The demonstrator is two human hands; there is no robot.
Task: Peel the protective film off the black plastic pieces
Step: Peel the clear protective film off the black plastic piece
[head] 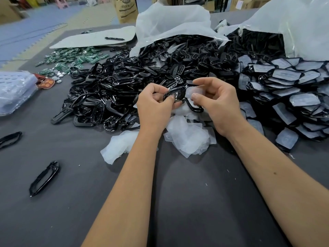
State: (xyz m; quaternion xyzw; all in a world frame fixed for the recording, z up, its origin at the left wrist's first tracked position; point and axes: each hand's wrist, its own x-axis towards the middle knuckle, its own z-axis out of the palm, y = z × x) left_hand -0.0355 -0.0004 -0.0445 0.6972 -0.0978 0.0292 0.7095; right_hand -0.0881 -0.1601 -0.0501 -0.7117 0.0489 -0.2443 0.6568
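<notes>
- The counter, covered in dark grey cloth, carries the whole job, and judging by the heaps the task is well begun but far from finished.
- The biggest mass is the pile of bare black pieces spilling from the white plastic bag at centre; whether all of these have been stripped I cannot tell.
- To the right, a second heap of film-covered pieces spreads out from another clear bag; each shows a pale sheet on its face, so these look like the work left.
- Near the wrists lies a pile of peeled film, crumpled and translucent, a fair sign of how many pieces are done.
- The left hand grips the black piece being worked, thumb curled over its edge, held above the film scraps.
- The right hand pinches a sheet of film that appears partly lifted from that piece, just beside the left thumb.
- Off to the left are green circuit boards, a clear bag of trays and two stray black frames lying apart.
- Nothing blocks the hands; the loose film underfoot of the work could mix with unpeeled parts.
</notes>
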